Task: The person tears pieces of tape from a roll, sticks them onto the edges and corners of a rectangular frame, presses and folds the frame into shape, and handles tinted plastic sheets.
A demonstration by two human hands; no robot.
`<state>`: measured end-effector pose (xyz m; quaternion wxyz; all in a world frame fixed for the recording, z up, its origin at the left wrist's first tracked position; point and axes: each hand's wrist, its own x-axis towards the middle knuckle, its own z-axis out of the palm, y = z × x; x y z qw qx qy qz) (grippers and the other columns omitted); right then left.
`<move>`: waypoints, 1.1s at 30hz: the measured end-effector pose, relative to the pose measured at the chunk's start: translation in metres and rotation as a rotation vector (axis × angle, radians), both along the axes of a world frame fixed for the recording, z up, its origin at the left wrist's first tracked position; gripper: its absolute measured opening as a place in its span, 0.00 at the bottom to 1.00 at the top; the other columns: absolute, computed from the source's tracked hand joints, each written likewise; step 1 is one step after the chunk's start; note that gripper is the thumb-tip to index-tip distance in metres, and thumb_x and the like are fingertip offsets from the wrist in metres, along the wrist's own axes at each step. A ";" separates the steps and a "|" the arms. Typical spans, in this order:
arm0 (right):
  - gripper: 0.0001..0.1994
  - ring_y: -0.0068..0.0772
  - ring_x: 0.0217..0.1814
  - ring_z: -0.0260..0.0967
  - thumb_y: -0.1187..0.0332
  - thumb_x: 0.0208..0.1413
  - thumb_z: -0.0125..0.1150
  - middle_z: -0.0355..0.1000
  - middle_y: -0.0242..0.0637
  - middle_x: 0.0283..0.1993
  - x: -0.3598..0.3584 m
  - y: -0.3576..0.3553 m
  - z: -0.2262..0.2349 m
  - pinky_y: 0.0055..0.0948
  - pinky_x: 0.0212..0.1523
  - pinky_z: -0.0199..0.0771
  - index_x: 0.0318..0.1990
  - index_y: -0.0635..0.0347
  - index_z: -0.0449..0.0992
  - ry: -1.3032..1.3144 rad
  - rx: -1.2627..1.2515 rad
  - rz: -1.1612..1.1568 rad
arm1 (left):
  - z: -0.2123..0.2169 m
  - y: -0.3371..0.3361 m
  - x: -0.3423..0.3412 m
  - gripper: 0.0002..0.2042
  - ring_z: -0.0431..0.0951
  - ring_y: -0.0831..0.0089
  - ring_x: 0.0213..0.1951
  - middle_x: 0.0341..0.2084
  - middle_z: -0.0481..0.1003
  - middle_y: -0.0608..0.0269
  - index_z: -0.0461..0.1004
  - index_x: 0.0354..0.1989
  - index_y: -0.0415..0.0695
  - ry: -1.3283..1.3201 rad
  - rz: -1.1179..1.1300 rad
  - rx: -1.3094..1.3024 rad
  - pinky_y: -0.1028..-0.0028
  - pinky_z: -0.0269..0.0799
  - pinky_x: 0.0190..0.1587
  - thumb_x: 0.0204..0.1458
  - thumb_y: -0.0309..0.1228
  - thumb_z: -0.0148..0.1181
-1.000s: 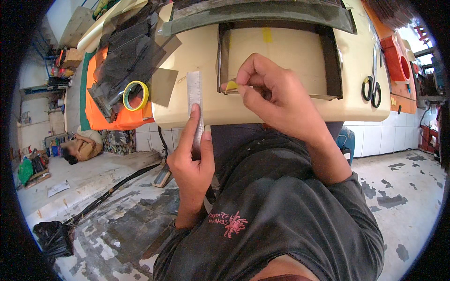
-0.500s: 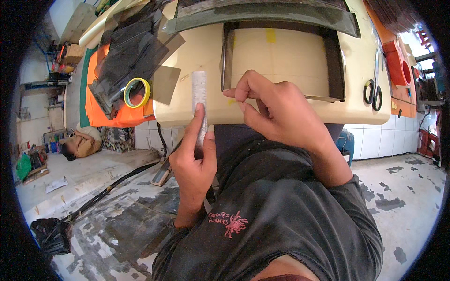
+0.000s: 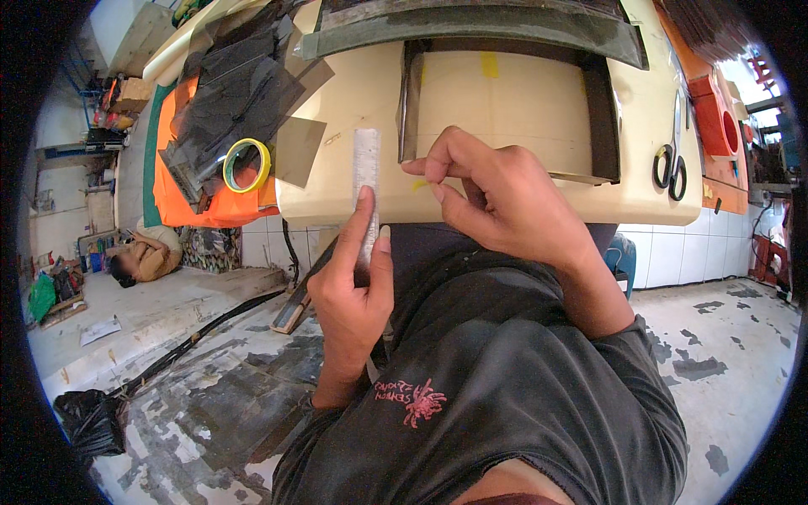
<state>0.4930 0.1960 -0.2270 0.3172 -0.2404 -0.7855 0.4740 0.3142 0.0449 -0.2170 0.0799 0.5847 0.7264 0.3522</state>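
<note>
On the cream-covered table (image 3: 324, 198), from where I stand, lies a dark open frame (image 3: 600, 118), with a grey-green strip (image 3: 471, 38) across its far side and a piece of yellow tape (image 3: 490, 65) within it. To the left, dark sheets (image 3: 240, 105) overlap an orange cloth (image 3: 240, 209), a tape roll (image 3: 265, 168) resting upon them; to the right lie the scissors (image 3: 675, 126) and, beyond, a red box (image 3: 709, 114). White tiles (image 3: 665, 248) line the wall; the floor (image 3: 699, 324) is patched grey, with a cable (image 3: 198, 341) and a black bag (image 3: 88, 421) at the left. Farther back on that side is another person (image 3: 156, 257), posture hard to make out. The table's far end is cut off above, the right hand covers part of the frame's near edge, and the ruler's lower end is hidden. The left hand (image 3: 349, 290) holds the metal ruler (image 3: 367, 160), forefinger along its face and thumb beside it, left of the frame. The right hand (image 3: 505, 198) is curled, thumb and forefinger narrowly apart near the frame's near left corner, beside a yellow scrap (image 3: 419, 184); I cannot tell whether they grip it
</note>
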 end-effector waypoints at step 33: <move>0.08 0.24 0.21 0.64 0.76 0.60 0.62 0.86 0.49 0.50 0.009 0.006 -0.003 0.27 0.24 0.65 0.44 0.60 0.69 0.008 -0.014 0.030 | 0.007 -0.003 0.019 0.26 0.74 0.71 0.18 0.37 0.85 0.44 0.78 0.68 0.43 -0.010 -0.021 -0.112 0.69 0.73 0.26 0.58 0.19 0.65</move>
